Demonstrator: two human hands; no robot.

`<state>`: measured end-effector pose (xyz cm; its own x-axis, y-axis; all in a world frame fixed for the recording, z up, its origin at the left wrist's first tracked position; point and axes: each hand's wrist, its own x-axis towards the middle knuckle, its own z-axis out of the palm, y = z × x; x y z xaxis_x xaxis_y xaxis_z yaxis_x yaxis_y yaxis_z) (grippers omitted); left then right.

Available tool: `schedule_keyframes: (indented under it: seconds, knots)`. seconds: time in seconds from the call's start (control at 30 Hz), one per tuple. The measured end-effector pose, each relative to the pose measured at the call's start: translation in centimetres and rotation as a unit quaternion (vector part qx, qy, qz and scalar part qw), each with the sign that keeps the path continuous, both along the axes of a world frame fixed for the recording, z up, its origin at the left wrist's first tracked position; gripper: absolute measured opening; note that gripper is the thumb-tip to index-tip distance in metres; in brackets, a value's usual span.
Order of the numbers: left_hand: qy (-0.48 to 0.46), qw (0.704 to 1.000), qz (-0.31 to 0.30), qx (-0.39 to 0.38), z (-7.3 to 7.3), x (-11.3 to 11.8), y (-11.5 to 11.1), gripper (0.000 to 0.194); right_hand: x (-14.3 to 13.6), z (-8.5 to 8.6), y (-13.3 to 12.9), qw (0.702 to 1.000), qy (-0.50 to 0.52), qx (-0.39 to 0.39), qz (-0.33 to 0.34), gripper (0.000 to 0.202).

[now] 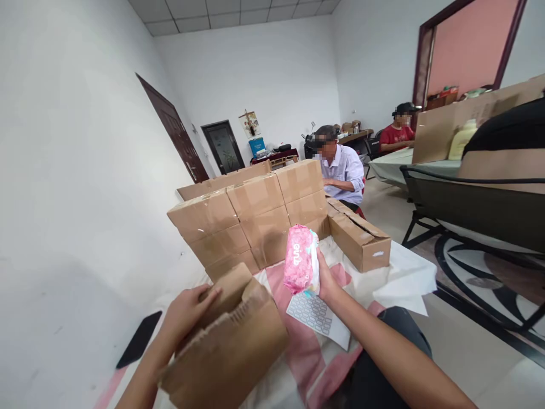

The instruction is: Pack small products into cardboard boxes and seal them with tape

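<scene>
My right hand (326, 278) grips a pink soft plastic pack (298, 258) with white lettering and a white and teal side, held up above the table. Which product is inside cannot be told. My left hand (191, 312) is on an opened cardboard box (238, 352) with a rough, torn-looking edge, its fingers over the far flap and its thumb side hidden. The box leans toward me, and its inside is mostly hidden. Below the pack lies a white sheet (317, 318) printed with rows of small rounded labels.
Stacked taped cartons (255, 216) form a wall across the table's far side. A long carton (360, 236) stands at the right. A black flat object (138, 339) lies at left by the wall. One person (343, 170) sits behind the cartons, another (395, 133) farther back.
</scene>
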<state>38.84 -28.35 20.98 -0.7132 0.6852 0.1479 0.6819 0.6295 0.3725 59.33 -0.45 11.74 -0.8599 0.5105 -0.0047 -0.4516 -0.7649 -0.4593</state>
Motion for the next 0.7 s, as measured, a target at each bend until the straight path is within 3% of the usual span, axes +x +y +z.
schedule_keyframes:
  seconds: [0.07, 0.13, 0.23, 0.33, 0.4, 0.53, 0.7]
  knots:
    - [0.064, 0.994, -0.015, -0.082, -2.1, -0.1, 0.2, 0.048, 0.1, 0.0, 0.0, 1.0, -0.007, 0.019, 0.003, 0.054]
    - [0.096, 0.99, -0.016, -0.1, -4.1, 0.0, 0.0, 0.044, -0.1, -0.3, -0.3, 1.0, -0.021, 0.02, 0.003, 0.05]
    - [0.171, 0.985, -0.017, 0.012, -6.5, 0.5, -0.9, 0.035, -0.5, -0.9, -1.1, 0.998, -0.062, 0.01, 0.005, 0.039]
    - [0.281, 0.946, 0.014, 0.158, -8.2, 1.3, -2.8, 0.034, -0.8, -1.1, -2.5, 0.991, -0.13, 0.002, 0.019, 0.031]
    - [0.306, 0.929, 0.026, 0.205, -8.9, 1.7, -4.4, 0.031, -0.9, -0.5, -3.5, 0.986, -0.166, 0.005, 0.005, 0.031]
    - [0.251, 0.934, 0.009, 0.255, -10.5, 1.9, -6.7, 0.035, -1.6, 2.6, -5.1, 0.979, -0.184, 0.093, 0.002, 0.032]
    - [0.03, 0.946, -0.052, 0.32, -12.4, 2.2, -7.1, 0.066, -4.3, 6.9, -6.2, 0.959, -0.147, 0.232, 0.069, 0.034]
